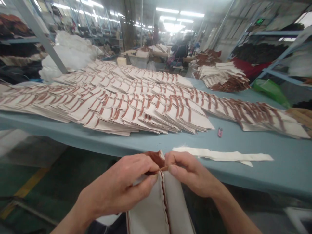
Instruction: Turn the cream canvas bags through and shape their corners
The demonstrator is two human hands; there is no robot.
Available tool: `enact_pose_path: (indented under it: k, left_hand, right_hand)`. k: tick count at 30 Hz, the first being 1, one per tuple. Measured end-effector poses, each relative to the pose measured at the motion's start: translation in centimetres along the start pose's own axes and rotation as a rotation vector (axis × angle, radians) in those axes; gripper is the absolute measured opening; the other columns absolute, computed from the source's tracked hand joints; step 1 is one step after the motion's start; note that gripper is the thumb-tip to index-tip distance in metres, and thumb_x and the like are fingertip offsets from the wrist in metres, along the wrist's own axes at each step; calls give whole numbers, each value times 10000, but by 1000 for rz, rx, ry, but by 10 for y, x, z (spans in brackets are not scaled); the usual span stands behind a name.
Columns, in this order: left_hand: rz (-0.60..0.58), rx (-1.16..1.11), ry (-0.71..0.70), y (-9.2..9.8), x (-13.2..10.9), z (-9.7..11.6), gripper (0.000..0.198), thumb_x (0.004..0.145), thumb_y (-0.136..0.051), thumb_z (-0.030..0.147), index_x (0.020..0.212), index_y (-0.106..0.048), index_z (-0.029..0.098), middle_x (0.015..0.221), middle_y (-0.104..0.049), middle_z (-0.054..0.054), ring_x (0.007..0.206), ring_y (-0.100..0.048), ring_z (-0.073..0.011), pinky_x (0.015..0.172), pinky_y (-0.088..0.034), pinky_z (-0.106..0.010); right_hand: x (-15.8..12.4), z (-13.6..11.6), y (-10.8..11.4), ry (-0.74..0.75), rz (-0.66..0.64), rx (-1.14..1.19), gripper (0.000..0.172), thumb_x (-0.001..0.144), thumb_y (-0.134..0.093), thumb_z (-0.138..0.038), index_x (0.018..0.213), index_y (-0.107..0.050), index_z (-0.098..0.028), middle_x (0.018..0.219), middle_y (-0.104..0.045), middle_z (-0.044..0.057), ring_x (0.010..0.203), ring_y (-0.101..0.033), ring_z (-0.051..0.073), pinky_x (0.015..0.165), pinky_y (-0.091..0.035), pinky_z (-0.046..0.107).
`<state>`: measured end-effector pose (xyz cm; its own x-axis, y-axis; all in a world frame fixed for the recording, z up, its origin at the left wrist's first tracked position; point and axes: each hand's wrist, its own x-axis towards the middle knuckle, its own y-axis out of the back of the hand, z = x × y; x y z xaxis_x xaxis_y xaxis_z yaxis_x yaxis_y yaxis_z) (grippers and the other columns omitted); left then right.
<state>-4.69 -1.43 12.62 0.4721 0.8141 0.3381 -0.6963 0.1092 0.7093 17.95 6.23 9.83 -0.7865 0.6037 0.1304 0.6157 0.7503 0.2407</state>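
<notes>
Below the table edge, a white fabric piece with brown inside and a seam down its middle (148,211) stands in front of me. My left hand (122,182) pinches its brown upper edge just left of the seam. Right of the seam, my right hand (190,170) grips the same edge between thumb and fingers. The fingertips of both hands nearly meet at the seam top. A fold of brown material (156,157) curls up behind them. The lower part of the piece runs out of view.
Overlapping rows of white, brown-striped pieces (146,113) cover much of the blue table (202,139). Pale fabric strips (226,154) and small pink thread snips (220,132) lie at the right. Farther back are another stack (224,76), a green bag (270,91) and a seated person (179,53).
</notes>
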Motion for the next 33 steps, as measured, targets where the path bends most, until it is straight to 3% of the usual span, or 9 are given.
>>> enact_pose_path:
  k: [8, 13, 17, 22, 28, 33]
  left_hand:
    - [85, 224, -10, -17, -7, -5, 228, 1011, -456, 96, 871, -626, 157, 796, -681, -22, 756, -656, -159, 732, -462, -258]
    - [86, -25, 95, -22, -5, 0, 205, 918, -479, 90, 783, -606, 177, 672, -590, 55, 600, -536, -87, 613, -402, -193]
    - [103, -189, 207, -23, 1, 3, 200, 877, -483, 120, 717, -589, 179, 630, -539, 70, 567, -485, -71, 561, -371, -164]
    - [76, -230, 272, -24, 3, 4, 196, 855, -498, 112, 724, -631, 172, 637, -583, 67, 566, -504, -67, 569, -373, -163]
    - [67, -295, 278, -21, -1, 0, 185, 865, -559, 125, 713, -656, 170, 645, -611, 61, 587, -517, -67, 583, -383, -146]
    - [26, -333, 284, -18, -3, -4, 201, 880, -544, 130, 735, -678, 164, 638, -590, 60, 577, -494, -70, 578, -382, -153]
  right_hand:
    - [2, 21, -12, -52, 12, 63, 449, 998, -512, -582, 741, -411, -227, 686, -368, -50, 643, -327, 138, 595, -284, 273]
    - [-1, 13, -14, -50, 14, -50, 289, 969, -513, -386, 744, -461, -214, 703, -448, -33, 652, -394, 141, 615, -321, 278]
    - [-5, 3, -18, 29, 78, -146, 147, 901, -592, -335, 876, -583, -190, 783, -553, -9, 685, -468, 150, 636, -344, 280]
    - [-3, 1, -18, 142, 112, -144, 214, 877, -734, -366, 878, -613, -189, 823, -611, -2, 724, -522, 145, 682, -384, 277]
    - [2, 19, -17, 29, -4, 128, 457, 871, -746, -625, 821, -610, -192, 721, -530, -25, 640, -434, 126, 575, -335, 255]
    - [4, 24, -20, -27, -44, 252, 505, 866, -724, -676, 806, -598, -191, 701, -521, -27, 636, -424, 123, 562, -337, 244]
